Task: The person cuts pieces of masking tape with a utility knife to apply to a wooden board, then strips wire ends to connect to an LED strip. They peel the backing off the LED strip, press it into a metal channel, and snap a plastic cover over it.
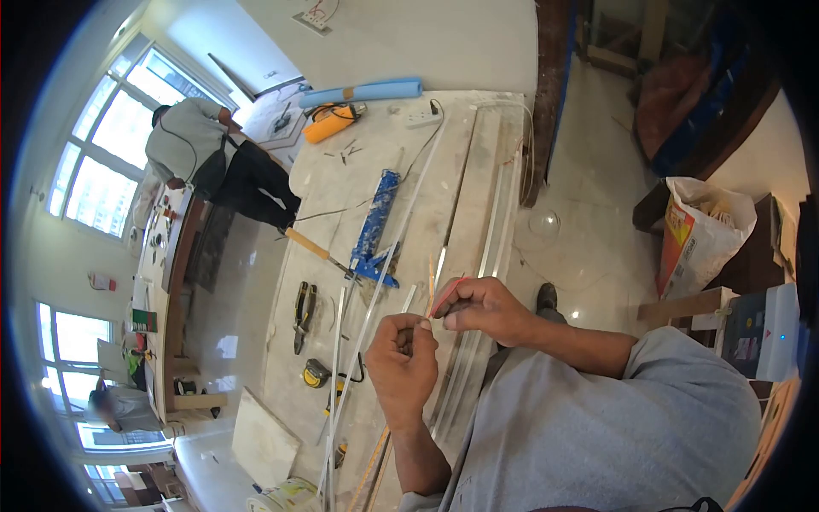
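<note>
Over the worktable's near side, my two hands meet almost fingertip to fingertip. My right hand (488,311) is closed in a pinch on a thin red wire (444,294). Just below it, my left hand (406,363) has thumb and forefinger pressed together at the base of a thin orange strand (432,275), which points up between the hands. How wire and strand join is hidden by my fingers. Long pale metal profiles (495,230) run along the table under and beside my hands. A blue caulking gun (375,220) lies a little beyond them.
On the worktable (409,162) lie pliers (304,316), a tape measure (316,373), an orange power tool (329,124) and a blue roll (363,92). A person (200,154) bends over another bench at left. A white sack (695,235) stands at right.
</note>
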`<state>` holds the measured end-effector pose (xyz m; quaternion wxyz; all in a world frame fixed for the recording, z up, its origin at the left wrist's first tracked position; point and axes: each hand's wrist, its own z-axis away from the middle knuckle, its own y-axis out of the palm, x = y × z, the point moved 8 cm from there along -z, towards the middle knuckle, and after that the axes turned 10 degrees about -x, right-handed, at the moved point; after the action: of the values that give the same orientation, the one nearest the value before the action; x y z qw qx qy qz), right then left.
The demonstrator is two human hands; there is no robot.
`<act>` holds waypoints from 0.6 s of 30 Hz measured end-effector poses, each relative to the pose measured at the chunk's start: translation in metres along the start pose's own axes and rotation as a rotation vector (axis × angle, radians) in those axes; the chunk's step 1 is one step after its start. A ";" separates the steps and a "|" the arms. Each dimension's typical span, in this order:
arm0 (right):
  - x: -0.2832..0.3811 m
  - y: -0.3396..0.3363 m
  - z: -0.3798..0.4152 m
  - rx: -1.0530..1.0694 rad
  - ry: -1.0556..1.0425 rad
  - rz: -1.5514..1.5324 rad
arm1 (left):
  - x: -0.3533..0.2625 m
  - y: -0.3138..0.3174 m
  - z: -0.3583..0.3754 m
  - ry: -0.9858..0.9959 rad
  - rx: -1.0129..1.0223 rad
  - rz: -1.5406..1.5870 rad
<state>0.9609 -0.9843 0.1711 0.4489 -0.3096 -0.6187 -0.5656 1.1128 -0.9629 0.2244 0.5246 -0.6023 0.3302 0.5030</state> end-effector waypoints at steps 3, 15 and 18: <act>0.000 0.002 0.000 0.010 0.002 0.029 | -0.004 0.002 -0.001 0.008 -0.013 -0.019; -0.006 0.011 0.000 0.045 -0.002 0.078 | -0.002 0.008 -0.005 0.147 0.026 -0.205; -0.011 0.012 -0.002 0.048 -0.041 0.079 | 0.000 0.007 -0.008 0.170 0.038 -0.226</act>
<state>0.9762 -0.9825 0.1655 0.4656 -0.3344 -0.6284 -0.5258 1.1082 -0.9719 0.2215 0.5592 -0.6662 0.3130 0.3816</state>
